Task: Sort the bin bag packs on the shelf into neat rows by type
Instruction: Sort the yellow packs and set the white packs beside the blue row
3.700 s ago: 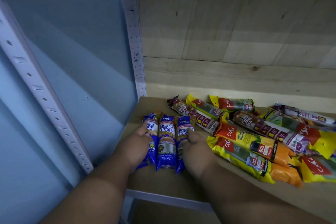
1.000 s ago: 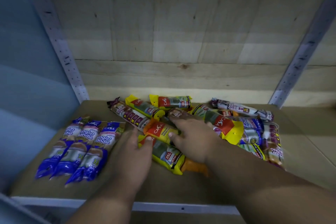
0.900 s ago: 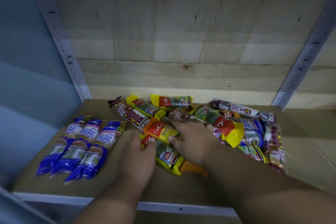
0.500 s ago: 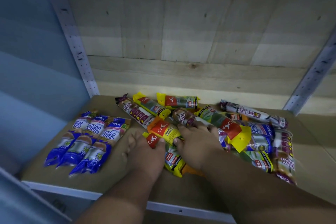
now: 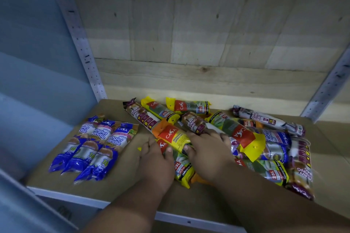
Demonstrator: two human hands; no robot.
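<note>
Centrally, shelf (image 5: 117,185) carries a mixed pile (image 5: 246,138), unsorted; blue packs (image 5: 94,147) lie rowed at left, type together. Left hand (image 5: 157,162) and right hand (image 5: 206,155), fingers curled, bracket a yellow pack (image 5: 175,136) to extract it.

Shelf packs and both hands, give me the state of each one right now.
Blue packs: three in a neat row, flat, untouched.
Mixed pile: unsorted, overlapping.
Orange pack: gripped at its sides by both hands.
Left hand: holding the orange pack.
Right hand: holding the orange pack.
</note>
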